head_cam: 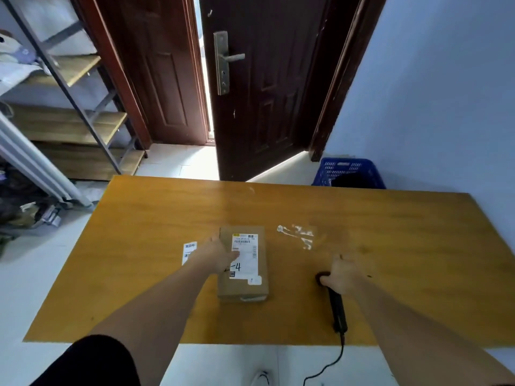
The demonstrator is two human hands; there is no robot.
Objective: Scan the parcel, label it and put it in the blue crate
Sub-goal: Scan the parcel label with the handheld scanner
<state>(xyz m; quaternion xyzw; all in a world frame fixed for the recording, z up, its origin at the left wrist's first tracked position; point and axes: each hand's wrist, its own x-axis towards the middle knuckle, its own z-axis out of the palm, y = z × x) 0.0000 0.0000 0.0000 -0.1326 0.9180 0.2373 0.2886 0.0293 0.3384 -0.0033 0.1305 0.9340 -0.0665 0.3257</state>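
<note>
A small brown cardboard parcel [245, 285] lies flat in the middle of the yellow table [145, 246]. A white shipping label with "-4" written on it covers its top. My left hand [216, 253] rests on the parcel's left side, fingers over the label. A black handheld scanner [335, 305] lies on the table to the right, its cable running off the near edge. My right hand [344, 274] is closed around the scanner's head end. A white label sheet [189, 250] lies just left of the parcel, partly hidden by my left hand. The blue crate [348, 171] stands on the floor beyond the table's far right edge.
A scrap of clear tape or film [299, 235] lies on the table right of the parcel. A dark wooden door [267, 87] stands ajar behind the table. Metal shelving with wooden boards [72, 121] is at the left, with clutter on the floor below it.
</note>
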